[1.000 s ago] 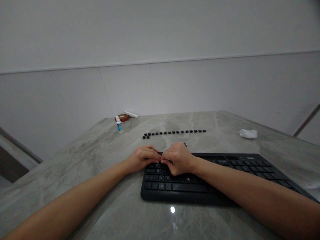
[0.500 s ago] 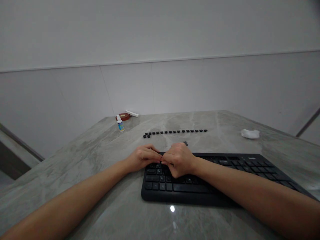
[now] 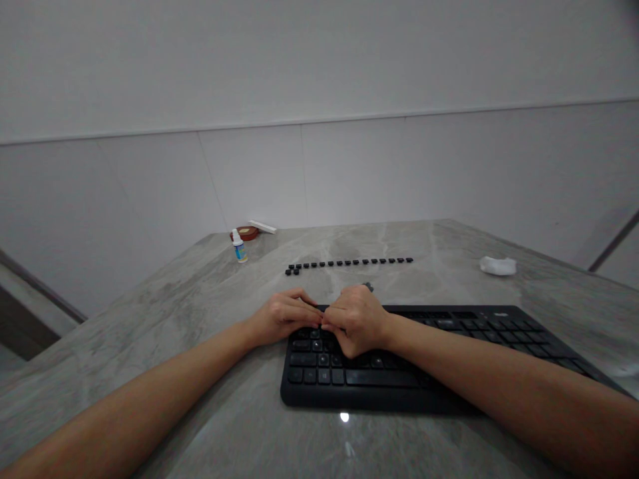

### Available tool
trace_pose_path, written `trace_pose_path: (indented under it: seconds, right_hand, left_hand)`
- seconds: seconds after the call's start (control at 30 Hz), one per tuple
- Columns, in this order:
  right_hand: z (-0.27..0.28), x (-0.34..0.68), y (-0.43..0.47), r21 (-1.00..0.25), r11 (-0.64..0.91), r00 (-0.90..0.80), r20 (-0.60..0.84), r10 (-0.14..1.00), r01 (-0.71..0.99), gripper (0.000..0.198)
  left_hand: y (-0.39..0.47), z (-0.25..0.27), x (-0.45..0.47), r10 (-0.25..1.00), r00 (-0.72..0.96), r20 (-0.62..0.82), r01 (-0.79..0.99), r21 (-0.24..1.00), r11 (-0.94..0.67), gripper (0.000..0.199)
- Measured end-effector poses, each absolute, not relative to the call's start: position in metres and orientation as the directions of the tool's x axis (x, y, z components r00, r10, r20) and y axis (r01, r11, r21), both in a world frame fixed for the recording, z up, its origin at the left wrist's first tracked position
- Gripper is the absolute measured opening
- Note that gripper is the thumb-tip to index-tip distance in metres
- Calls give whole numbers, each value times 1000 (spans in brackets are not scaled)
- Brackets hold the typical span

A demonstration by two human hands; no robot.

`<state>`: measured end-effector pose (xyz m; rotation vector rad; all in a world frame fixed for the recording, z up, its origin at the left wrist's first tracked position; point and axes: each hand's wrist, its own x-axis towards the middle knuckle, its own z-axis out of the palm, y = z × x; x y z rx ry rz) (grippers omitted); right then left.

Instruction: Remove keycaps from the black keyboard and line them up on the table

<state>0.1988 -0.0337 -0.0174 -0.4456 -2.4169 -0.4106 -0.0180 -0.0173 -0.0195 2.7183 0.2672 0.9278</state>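
Note:
A black keyboard [image 3: 384,378] lies on the grey marbled table, with a few bare key spots on its left half. My right hand [image 3: 353,320] is closed above the keyboard's upper left, thumb and forefinger pinched; what they hold is hidden. Against it, my left hand [image 3: 287,318] rests over the top left corner, its fingers pressed together at the same keys. Whatever lies between the fingertips is too small to make out. Beyond the keyboard runs a row of loose black keycaps [image 3: 348,262], with two more in front of its left end.
A small white dropper bottle [image 3: 240,251] stands at the back left, close to a reddish-brown round object [image 3: 244,233] and a white strip [image 3: 262,227]. Crumpled white tissue [image 3: 498,266] lies at the right. A small dark object [image 3: 368,287] shows partly behind my right hand.
The view has shifted very slightly. Both hands stay at the same keys, with hardly any visible movement of the fingers.

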Motion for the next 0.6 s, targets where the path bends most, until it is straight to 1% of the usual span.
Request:
trace_pose_path:
  seconds: [0.23,0.37,0.5,0.6]
  right_hand:
    - [-17,198,-36,167,909,-739,646,192,382,20]
    - [-14,203,-40,125,921,-690,701,181,369,17]
    - [-12,208,-42,57,929,-682,696,225,365,13]
    - [-11,208,-40,-16,926,-681,673,288,377,10]
  left_hand:
    - [-19,-17,-18,161,789,592,28,227,-973,18]
    - [-21,-17,-16,161,771,616,35,212,-977,23]
    - [-23,-16,-12,179,767,616,68,199,-978,25]
    - [-25,-15,-11,207,766,608,106,199,-974,21]
